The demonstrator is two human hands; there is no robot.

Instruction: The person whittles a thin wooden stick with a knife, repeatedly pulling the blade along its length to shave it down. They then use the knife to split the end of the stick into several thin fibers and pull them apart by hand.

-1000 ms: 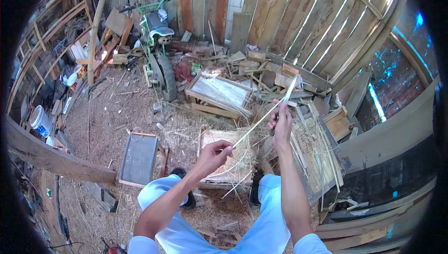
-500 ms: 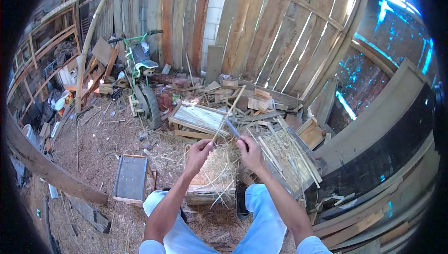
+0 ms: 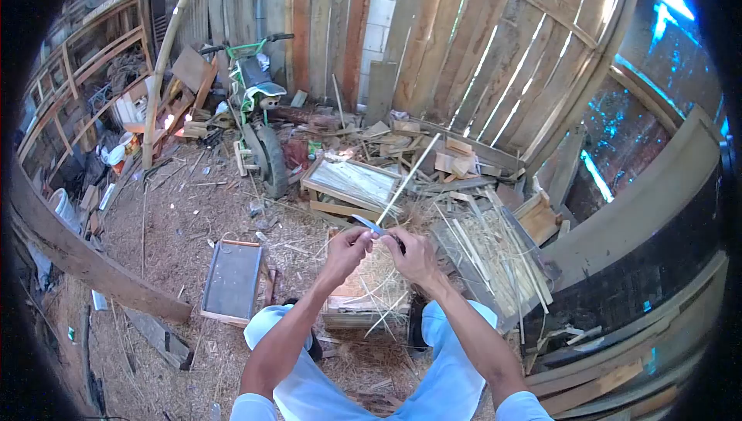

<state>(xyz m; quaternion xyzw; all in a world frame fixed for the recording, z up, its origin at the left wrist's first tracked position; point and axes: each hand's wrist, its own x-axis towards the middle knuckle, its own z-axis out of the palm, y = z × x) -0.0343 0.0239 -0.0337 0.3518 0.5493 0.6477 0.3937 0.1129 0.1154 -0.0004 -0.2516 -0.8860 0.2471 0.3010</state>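
My left hand (image 3: 349, 252) is closed on the lower end of a thin pale wooden strip (image 3: 410, 176), which slants up and away to the right. My right hand (image 3: 414, 255) grips a knife by its dark handle. The knife's blade (image 3: 365, 224) points up and left, crossing the strip's lower end close to my left fingertips. Below both hands stands a low wooden block (image 3: 363, 317), with thin shavings strewn over its top.
A framed dark panel (image 3: 232, 280) lies at the left. Ahead is a wooden frame holding strips (image 3: 354, 182). More strips lie on a board (image 3: 495, 266) at the right. A small green motorbike (image 3: 259, 96) stands before the plank wall (image 3: 440, 42), near scrap wood.
My hands have come closer together. The knife blade has swung leftward across the strip's lower end. The whole view has shifted, with the surroundings appearing farther right.
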